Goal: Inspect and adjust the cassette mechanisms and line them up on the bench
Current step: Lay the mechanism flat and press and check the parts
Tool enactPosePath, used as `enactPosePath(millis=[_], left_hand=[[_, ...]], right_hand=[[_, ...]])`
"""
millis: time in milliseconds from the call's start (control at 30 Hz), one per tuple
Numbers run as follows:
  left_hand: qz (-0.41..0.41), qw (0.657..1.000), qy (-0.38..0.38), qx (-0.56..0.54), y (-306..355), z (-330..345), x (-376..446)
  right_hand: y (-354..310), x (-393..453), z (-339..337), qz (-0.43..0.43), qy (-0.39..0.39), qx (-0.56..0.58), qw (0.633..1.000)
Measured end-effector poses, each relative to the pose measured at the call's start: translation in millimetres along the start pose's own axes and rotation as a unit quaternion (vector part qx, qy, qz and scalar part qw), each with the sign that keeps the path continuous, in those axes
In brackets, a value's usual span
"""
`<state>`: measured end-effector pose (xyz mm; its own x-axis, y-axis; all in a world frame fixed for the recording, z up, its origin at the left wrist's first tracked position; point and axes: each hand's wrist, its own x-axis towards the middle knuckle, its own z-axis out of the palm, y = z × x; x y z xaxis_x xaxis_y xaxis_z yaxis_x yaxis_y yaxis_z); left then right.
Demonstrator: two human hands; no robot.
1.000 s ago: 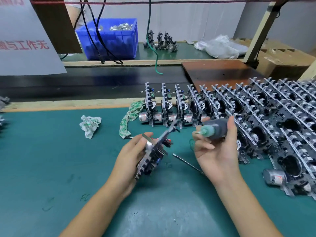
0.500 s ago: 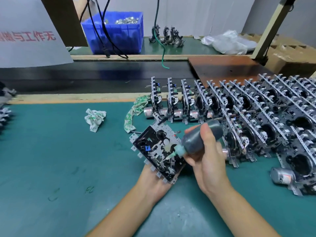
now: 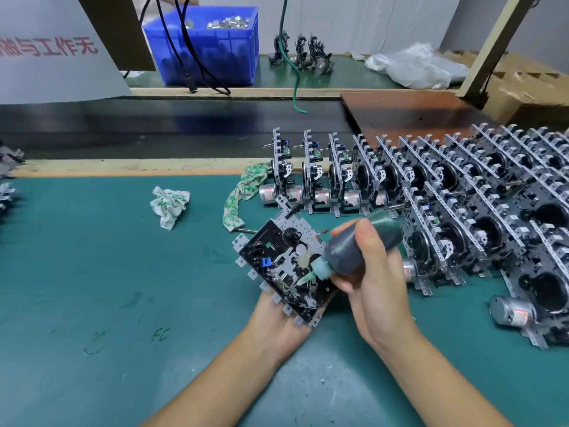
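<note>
Even, fairly bright overhead light is falling across the matte teal bench mat [image 3: 92, 272], leaving only soft, faint shadows beneath the forearms. The glossy black conveyor belt [image 3: 154, 127] is carrying a dull blue reflection. Wide-angle distortion is bending the frame edges, and the far background is looking slightly soft.

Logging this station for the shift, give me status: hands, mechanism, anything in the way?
Left hand cradles cassette mechanism from beneath. Right hand grips dark squeeze bottle, nozzle on the mechanism's face. Finished rows stand right; nothing obstructing.
</note>
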<state>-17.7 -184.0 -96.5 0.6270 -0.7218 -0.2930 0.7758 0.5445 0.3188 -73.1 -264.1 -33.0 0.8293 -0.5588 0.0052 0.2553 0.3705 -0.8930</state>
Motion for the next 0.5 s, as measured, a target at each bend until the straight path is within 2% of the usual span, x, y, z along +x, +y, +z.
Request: enactPosePath(millis=[100, 233, 433, 500], left_hand=[[-0.001, 1.000, -0.008, 0.001, 0.5, -0.3, -0.3], [-0.002, 0.998, -0.070, -0.007, 1.6, 5.6, -6.6], [0.013, 0.999, -0.044, 0.010, 5.8, 10.5, -7.1], [-0.014, 0.988, -0.151, -0.007, 14.2, 18.9, -10.6]], right_hand=[[0.5, 0.2, -1.0, -0.003, -0.003, -0.001, 1.000], [0.6, 1.1, -1.1, -0.002, 0.003, -0.001, 1.000], [0.9, 4.8, -7.9, 0.021, 0.021, 0.048, 0.998], [-3.5, 8.7, -13.0, 0.010, 0.026, 0.090, 0.996]])
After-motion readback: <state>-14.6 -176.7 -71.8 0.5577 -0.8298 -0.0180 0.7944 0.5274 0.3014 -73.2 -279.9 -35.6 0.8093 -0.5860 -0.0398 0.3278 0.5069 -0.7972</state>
